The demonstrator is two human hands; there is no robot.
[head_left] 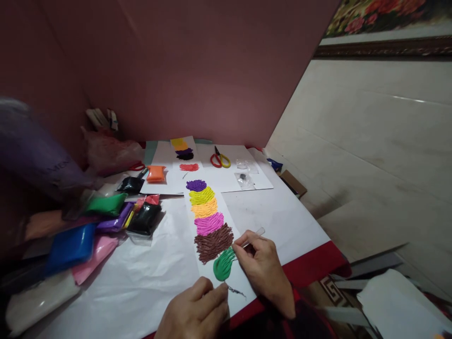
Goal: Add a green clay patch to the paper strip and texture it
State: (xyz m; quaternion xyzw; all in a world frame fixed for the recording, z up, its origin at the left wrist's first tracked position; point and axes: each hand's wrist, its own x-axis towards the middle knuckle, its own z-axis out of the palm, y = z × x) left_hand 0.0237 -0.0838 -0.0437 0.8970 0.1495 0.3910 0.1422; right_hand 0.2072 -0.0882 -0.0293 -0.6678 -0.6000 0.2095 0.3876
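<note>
While the right hand (263, 268) pinches a thin clear plastic stick (254, 235) between its fingertips, the tool's tip meets the green clay patch (223, 264) at the near end of a long white paper strip (226, 221) on the white-covered worktop (148, 278). The left hand (196, 310), loosely curled and holding nothing, presses the strip's near edge. Above the green lie brown, pink, orange, yellow and purple ridged patches. Coloured clay packets (106, 221) sit left; red-and-yellow scissors (220, 160) lie farther back.

White-covered table (282, 221): paper strips (226, 221), clay packs (106, 221), scissors (220, 160).
</note>
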